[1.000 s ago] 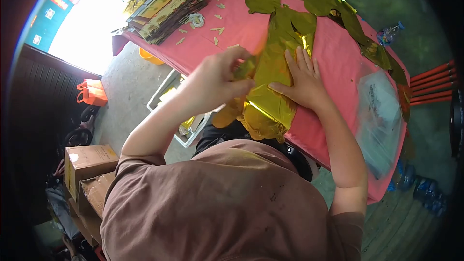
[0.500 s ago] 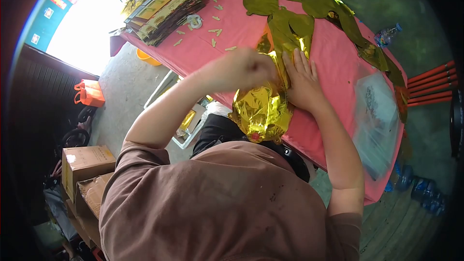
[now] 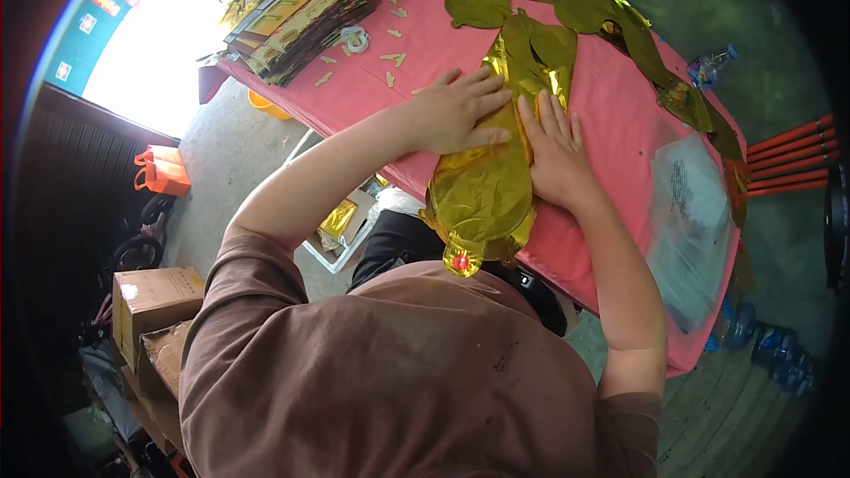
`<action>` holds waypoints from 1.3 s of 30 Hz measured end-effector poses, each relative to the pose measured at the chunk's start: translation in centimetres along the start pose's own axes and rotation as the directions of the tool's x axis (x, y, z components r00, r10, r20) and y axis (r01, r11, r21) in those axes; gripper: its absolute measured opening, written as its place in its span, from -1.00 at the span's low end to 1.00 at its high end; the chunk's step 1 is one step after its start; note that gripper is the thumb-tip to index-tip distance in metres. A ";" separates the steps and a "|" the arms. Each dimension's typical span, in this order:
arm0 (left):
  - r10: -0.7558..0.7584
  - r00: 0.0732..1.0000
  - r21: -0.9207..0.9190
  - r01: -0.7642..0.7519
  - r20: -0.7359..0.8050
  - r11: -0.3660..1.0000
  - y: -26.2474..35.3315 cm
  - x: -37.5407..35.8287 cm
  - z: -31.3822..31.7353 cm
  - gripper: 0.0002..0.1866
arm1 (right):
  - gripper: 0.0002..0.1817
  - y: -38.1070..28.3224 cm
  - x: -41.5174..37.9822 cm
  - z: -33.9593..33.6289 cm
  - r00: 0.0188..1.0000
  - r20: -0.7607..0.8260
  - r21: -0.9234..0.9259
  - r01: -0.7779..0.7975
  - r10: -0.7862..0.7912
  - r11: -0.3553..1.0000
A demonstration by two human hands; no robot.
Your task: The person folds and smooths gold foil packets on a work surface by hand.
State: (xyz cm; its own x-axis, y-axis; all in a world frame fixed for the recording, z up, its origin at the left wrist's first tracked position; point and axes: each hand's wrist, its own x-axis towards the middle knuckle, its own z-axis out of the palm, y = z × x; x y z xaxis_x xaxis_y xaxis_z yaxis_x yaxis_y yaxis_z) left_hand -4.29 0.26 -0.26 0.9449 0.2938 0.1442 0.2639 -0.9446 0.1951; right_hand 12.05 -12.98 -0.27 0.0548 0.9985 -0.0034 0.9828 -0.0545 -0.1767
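Observation:
A gold foil sheet [image 3: 482, 190] with a rounded end and a red spot lies over the near edge of the pink-covered table [image 3: 611, 124]. On its left side rests my left hand [image 3: 462, 112], palm down, fingers spread. My right hand [image 3: 556, 150] lies flat at its right edge, fingers stretched out. More gold foil [image 3: 553, 46] continues beyond the hands and joins a long foil strip [image 3: 642, 57] along the far and right table edge. Neither hand grips anything.
Stacked printed packs [image 3: 305, 22], a white roll [image 3: 355, 39] and small pale pieces [image 3: 390, 80] are at the table's left. Clear plastic bags [image 3: 686, 221] lie at right. Cardboard boxes [image 3: 159, 292], an orange bag [image 3: 163, 170] and bottles [image 3: 779, 354] stand on the floor.
My left hand has come down flat from a blurred closed pose over the foil. The crumpled near end now lies smoother, its red-spotted tip hanging nearer me. My right hand has stayed put.

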 end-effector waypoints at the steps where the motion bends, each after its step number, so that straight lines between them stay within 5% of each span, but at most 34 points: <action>1: -0.045 0.997 -0.007 0.046 0.069 0.999 -0.1 0.3 -0.4 -0.20 | -0.19 0.0 0.0 0.1 1.000 0.002 0.002 0.001 -0.001 1.000; 7: 0.019 0.997 0.085 -0.013 -0.068 0.996 -0.8 0.4 1.8 -0.19 | -0.23 1.0 0.3 0.6 1.000 0.020 0.006 0.005 -0.005 1.000; 13: 0.001 0.999 0.133 0.004 -0.033 0.991 -0.6 0.5 1.6 -0.21 | -0.33 4.1 1.2 0.8 0.998 0.035 0.529 0.026 -0.052 0.848; 14: 0.001 0.999 0.131 0.004 -0.034 0.991 -0.6 0.5 1.8 -0.21 | -0.33 3.3 0.9 0.8 0.998 0.037 0.529 0.024 -0.051 0.848; 16: 0.018 0.998 0.110 -0.010 -0.068 0.994 -0.9 0.5 2.1 -0.16 | -0.28 1.2 0.1 0.7 0.998 -0.070 0.175 0.023 -0.011 0.984; 19: 0.000 0.989 0.083 0.012 -0.145 0.997 -0.5 0.2 1.9 -0.21 | -0.21 0.7 0.0 0.7 0.998 -0.053 0.045 0.045 -0.043 0.998; 23: 0.016 0.973 0.044 -0.006 -0.230 0.999 0.4 -1.1 0.8 -0.29 | -0.21 0.6 -0.2 0.6 0.997 -0.050 0.001 0.057 -0.057 0.998; 29: 0.083 0.996 -0.011 -0.083 0.015 0.997 3.0 -7.6 -1.7 -0.41 | -0.27 0.7 -0.4 0.9 0.988 -0.134 0.037 0.079 -0.073 0.996; 32: 0.101 0.994 -0.050 -0.098 0.053 0.994 3.6 -9.8 -2.8 -0.42 | -0.28 0.4 -0.5 0.2 0.996 -0.032 -0.054 0.080 -0.082 0.995; 39: 0.120 0.951 -0.174 -0.174 -0.287 0.969 3.3 -9.8 -1.4 -0.51 | -0.30 -0.1 -2.0 -0.2 0.991 -0.020 -0.010 0.133 -0.133 0.991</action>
State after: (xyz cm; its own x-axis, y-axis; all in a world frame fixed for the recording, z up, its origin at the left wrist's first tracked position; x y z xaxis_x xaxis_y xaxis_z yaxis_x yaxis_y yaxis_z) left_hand -12.91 -5.57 0.30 0.8742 0.2083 0.4386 0.0573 -0.9413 0.3328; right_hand 11.85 -14.98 -0.06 -0.0731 0.9965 0.0403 0.9830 0.0788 -0.1661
